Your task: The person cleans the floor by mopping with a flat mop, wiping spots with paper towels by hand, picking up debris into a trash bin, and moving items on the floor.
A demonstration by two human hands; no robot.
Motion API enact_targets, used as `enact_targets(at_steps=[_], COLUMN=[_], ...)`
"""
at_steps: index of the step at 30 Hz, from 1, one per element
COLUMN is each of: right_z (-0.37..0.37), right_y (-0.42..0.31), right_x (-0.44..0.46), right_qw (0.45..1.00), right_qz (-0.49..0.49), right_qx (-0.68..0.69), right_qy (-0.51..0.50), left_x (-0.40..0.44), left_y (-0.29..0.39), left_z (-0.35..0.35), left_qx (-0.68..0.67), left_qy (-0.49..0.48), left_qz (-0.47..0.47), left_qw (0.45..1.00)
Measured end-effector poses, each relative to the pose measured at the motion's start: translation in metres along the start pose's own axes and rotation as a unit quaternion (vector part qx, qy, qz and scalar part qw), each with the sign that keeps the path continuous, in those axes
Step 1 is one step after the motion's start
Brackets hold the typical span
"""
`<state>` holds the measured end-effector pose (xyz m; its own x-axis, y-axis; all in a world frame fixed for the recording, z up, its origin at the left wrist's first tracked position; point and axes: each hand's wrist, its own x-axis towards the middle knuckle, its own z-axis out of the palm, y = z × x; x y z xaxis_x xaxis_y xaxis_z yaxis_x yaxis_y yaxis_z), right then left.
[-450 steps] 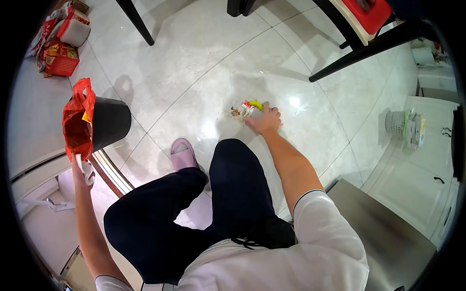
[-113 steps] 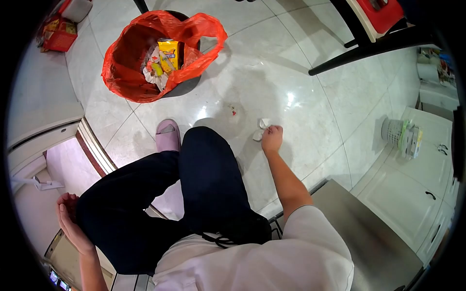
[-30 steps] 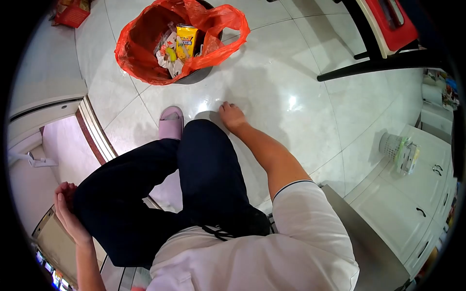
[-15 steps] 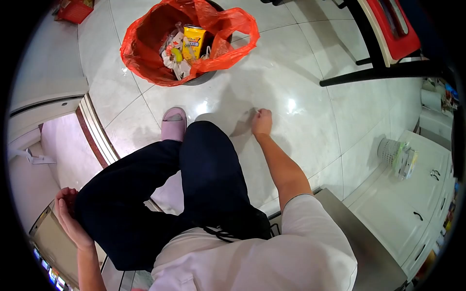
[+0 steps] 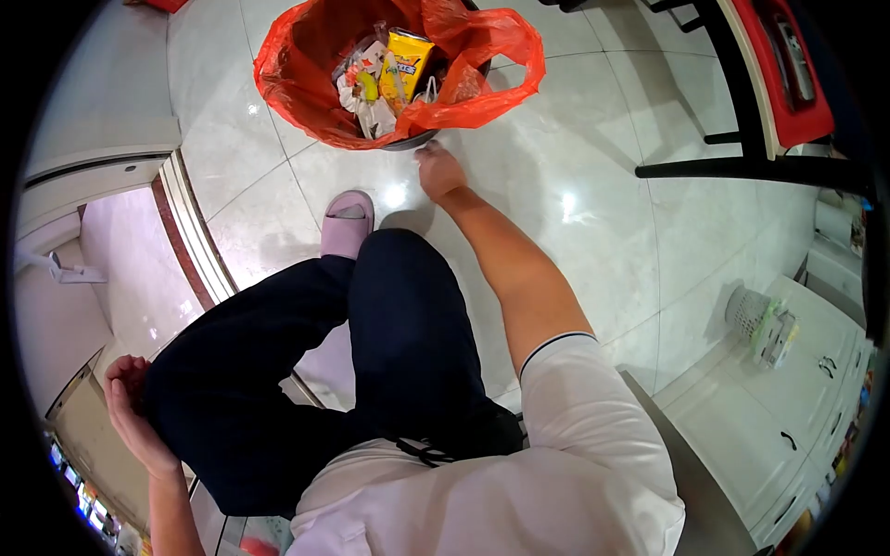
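My right hand point(image 5: 439, 172) is low over the tiled floor, just below the near rim of a dark bin lined with a red plastic bag point(image 5: 311, 102). Its fingers are curled together, and what they hold, if anything, is hidden. Inside the bag lie a yellow packet point(image 5: 405, 69), crumpled white tissue point(image 5: 376, 119) and a yellow-green scrap point(image 5: 368, 86). My left hand point(image 5: 135, 412) rests against my bent knee at the lower left, its fingers loosely bent and holding nothing that shows.
A pink slipper point(image 5: 347, 225) is on my foot below the bin. Black chair legs point(image 5: 742, 169) and a red object point(image 5: 788, 74) are at the upper right. A grey basket point(image 5: 744, 310) stands beside white cabinets point(image 5: 742, 417). A doorway is at left.
My right hand has moved left and up to the bin's near side. The bin, which earlier stood far left, now appears at the top centre. The floor scraps seen earlier no longer show.
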<state>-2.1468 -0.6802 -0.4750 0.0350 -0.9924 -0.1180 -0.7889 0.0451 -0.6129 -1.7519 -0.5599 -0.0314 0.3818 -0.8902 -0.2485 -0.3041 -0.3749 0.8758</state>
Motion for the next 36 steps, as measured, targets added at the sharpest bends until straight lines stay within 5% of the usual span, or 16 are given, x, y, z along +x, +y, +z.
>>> enact_targets(at_steps=[4,9,14,16,20,24,26,28,31,34,36], right_z=[-0.017,-0.054,-0.113,-0.106,-0.071,-0.001,0.007,0.049,0.014,-0.039,-0.056], right_y=[0.005,0.065,0.127,0.130,0.093,0.055,0.017,0.008,-0.001,0.049,0.097], right_x=[-0.050,-0.123,-0.139,-0.158,-0.154,-0.147,-0.157,-0.178,-0.215,-0.205,-0.204], right_qw=[0.978,0.963,0.997,0.973,0.957,0.974,0.993,0.994,0.989,0.991,0.997], right_qz=[-0.117,-0.131,0.015,0.179,0.228,0.166,0.049,0.068,-0.051,-0.083,-0.001], right_qx=[-0.085,-0.102,-0.073,-0.024,-0.102,-0.052,-0.103,0.039,0.139,-0.048,-0.081], right_qy=[-0.153,-0.212,-0.001,0.143,0.149,0.147,-0.003,-0.079,0.002,-0.095,0.009], left_x=[0.000,0.007,0.002,0.002,0.003,0.008,0.008,0.011,0.017,0.013,0.014], left_y=[0.005,-0.007,0.003,0.006,0.007,0.002,0.004,0.002,-0.002,0.004,0.008], left_z=[0.007,-0.005,0.005,0.007,0.005,-0.001,-0.001,-0.006,-0.009,0.009,0.013], left_qx=[0.003,-0.006,0.014,0.002,0.005,-0.004,-0.004,-0.006,-0.006,0.010,-0.009], left_qy=[-0.015,-0.008,-0.045,-0.055,-0.045,-0.051,-0.061,-0.072,-0.086,-0.052,-0.067], left_qz=[0.008,0.016,0.027,0.027,0.018,0.027,0.027,0.030,0.031,0.052,0.033], left_qw=[1.000,1.000,0.999,0.998,0.999,0.998,0.998,0.997,0.996,0.997,0.997])
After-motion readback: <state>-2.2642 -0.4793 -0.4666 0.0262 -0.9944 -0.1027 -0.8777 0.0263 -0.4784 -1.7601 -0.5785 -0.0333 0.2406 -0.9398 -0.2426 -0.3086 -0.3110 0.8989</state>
